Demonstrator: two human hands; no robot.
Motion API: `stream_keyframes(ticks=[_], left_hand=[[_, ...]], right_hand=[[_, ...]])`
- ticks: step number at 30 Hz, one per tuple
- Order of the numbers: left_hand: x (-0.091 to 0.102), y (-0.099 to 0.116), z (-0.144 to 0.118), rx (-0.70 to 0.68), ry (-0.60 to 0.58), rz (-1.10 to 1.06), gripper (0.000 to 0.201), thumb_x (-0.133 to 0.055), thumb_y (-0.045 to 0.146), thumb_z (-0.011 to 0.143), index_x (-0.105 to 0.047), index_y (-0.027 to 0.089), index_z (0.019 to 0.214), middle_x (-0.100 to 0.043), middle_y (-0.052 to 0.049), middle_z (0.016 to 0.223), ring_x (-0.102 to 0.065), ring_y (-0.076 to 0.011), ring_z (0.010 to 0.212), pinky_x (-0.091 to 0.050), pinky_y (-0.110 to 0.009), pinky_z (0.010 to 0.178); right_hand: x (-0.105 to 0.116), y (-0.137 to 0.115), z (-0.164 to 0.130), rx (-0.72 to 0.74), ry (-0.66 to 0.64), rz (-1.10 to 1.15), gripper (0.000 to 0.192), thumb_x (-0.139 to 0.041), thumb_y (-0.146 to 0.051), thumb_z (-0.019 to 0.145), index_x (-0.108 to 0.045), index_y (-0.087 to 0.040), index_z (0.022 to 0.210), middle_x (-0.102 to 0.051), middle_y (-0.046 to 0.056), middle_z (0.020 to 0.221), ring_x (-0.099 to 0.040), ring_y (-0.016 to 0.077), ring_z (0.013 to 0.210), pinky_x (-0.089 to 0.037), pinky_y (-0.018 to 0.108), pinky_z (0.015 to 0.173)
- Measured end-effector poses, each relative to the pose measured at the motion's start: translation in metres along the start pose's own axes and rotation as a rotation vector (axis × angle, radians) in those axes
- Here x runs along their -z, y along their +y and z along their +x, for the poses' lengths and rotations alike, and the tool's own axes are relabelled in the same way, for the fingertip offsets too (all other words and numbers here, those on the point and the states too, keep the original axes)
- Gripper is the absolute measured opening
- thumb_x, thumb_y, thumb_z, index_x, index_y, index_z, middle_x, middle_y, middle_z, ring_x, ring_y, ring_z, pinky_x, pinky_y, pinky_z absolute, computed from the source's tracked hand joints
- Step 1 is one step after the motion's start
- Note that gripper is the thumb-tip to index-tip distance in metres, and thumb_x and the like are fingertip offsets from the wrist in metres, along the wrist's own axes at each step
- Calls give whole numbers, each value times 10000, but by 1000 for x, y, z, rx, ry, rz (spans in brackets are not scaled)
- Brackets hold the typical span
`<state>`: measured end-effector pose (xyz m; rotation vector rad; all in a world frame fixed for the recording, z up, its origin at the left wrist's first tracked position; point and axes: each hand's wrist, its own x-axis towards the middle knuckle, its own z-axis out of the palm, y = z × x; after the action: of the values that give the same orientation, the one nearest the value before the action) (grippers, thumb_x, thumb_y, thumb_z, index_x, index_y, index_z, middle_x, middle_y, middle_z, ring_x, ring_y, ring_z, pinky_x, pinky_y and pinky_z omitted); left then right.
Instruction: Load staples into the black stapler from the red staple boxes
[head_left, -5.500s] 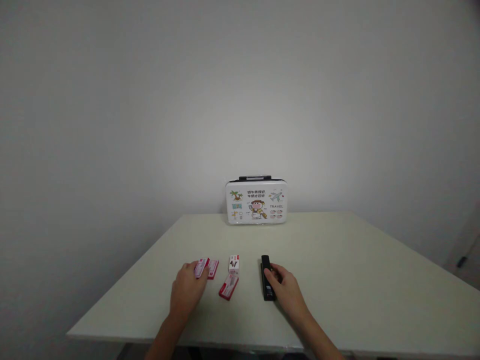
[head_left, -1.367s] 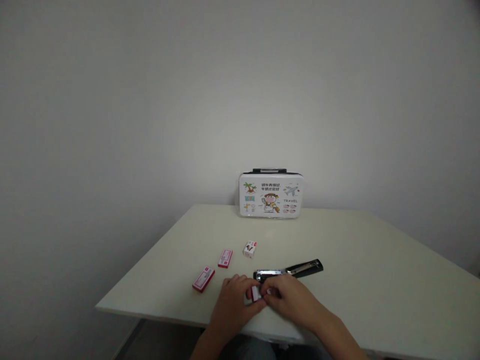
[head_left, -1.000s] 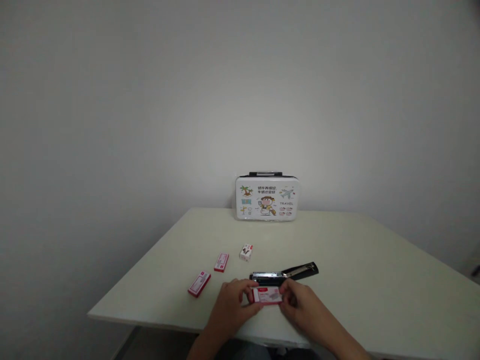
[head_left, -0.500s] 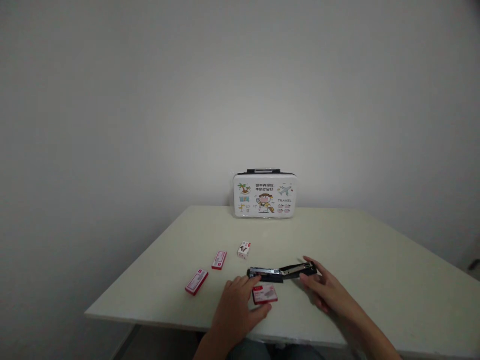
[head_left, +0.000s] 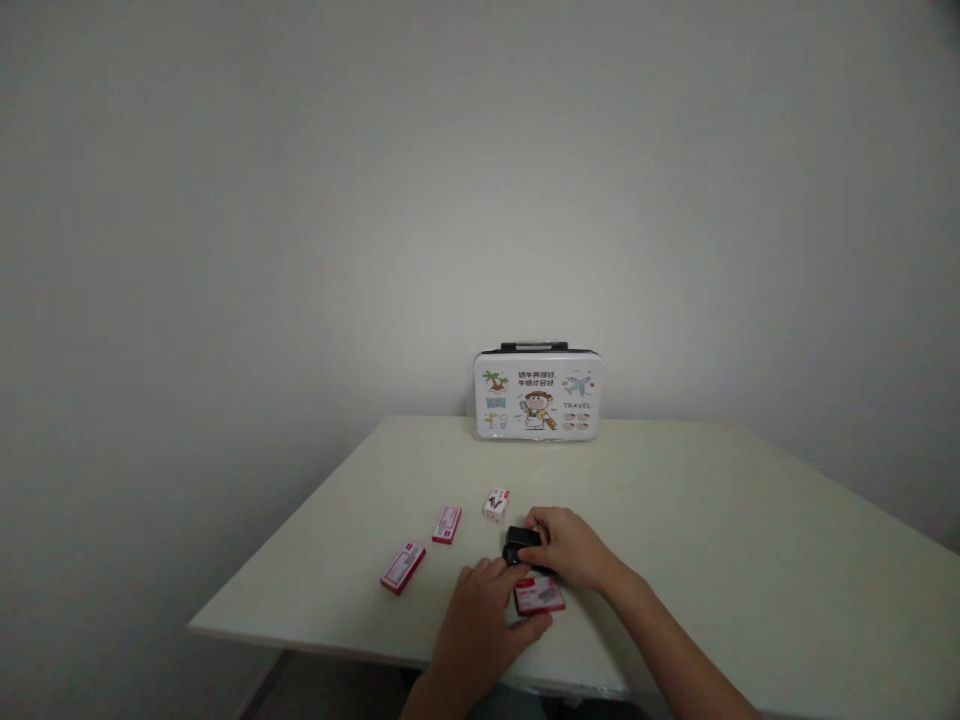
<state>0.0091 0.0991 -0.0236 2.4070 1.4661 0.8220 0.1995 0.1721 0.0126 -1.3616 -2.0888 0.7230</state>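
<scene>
A black stapler (head_left: 523,537) lies folded closed near the front of the table, partly covered by my right hand (head_left: 570,548). The fingers and thumb of that hand are closed around its body. My left hand (head_left: 480,615) rests on the table, thumb and fingers apart, with its fingertips at the stapler's left end. Between that thumb and forefinger lies a red-and-white staple box (head_left: 540,595), just on the near side of the stapler.
Left of the hands lie two more red-and-white boxes (head_left: 403,568) (head_left: 447,525). A small white box (head_left: 496,505) with a dark printed picture sits behind the stapler. A white cartoon-printed case (head_left: 537,396) with a black handle stands against the wall at the table's (head_left: 675,480) back.
The stapler, spread open before, is now folded shut. My right hand has swung over from the right end to the left, onto its top. My left hand stays in place.
</scene>
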Motion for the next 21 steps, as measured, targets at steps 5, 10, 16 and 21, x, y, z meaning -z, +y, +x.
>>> stream_keyframes(ticks=[5, 10, 16, 21], left_hand=[[11, -3, -14, 43, 79, 57, 274, -745, 402, 799, -697, 310, 1053, -648, -41, 993, -576, -266, 1005, -406, -422, 891], [32, -39, -32, 392, 395, 275, 268, -672, 427, 816, -622, 238, 999, -574, -102, 1186, -501, -337, 1162, -387, -498, 942], [57, -98, -28, 462, 309, 283, 361, -655, 464, 802, -560, 207, 1037, -565, -112, 1208, -547, -301, 1083, -452, -417, 873], [55, -111, -22, 231, 194, 229, 590, -608, 432, 842, -475, 217, 1375, -535, -107, 1306, -540, -277, 1169, -449, -407, 960]], right_hand=[[1, 1, -1, -34, 32, -118, 271, -802, -370, 742, -681, -190, 904, -621, -35, 736, -513, 124, 663, -265, 227, 581], [0, 3, -2, -45, 43, -127, 277, -795, -396, 752, -679, -199, 907, -613, -37, 729, -524, 128, 662, -259, 227, 575], [-1, 2, -2, -77, 22, -90, 278, -795, -377, 735, -676, -197, 911, -609, -41, 732, -532, 130, 665, -260, 227, 571], [-5, 4, -5, -83, 48, -88, 258, -777, -373, 750, -672, -196, 905, -607, -39, 727, -530, 129, 659, -269, 227, 575]])
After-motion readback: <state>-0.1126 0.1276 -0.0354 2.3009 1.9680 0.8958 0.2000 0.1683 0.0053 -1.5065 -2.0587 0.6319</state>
